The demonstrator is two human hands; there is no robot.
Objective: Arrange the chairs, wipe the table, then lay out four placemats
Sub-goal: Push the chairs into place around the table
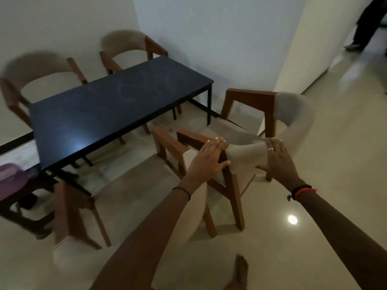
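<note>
A long dark table [115, 105] stands near the wall. Two wooden chairs with beige padded backs, one at the far left [35, 68] and one at the far right [125, 42], sit behind it. On the near side, a third chair [297, 118] stands turned away from the table's right end. My left hand [207, 158] grips it where the wooden arm meets the back, and my right hand [276, 158] holds the padded backrest. A fourth chair [69, 206] stands just left of it, its back towards me, a little way out from the table.
A purple object [10, 178] lies on a dark stool at the left edge, by the table's near corner. Another person's legs [364, 26] show in the passage at the top right. My foot [240, 271] is on the pale glossy floor at the bottom.
</note>
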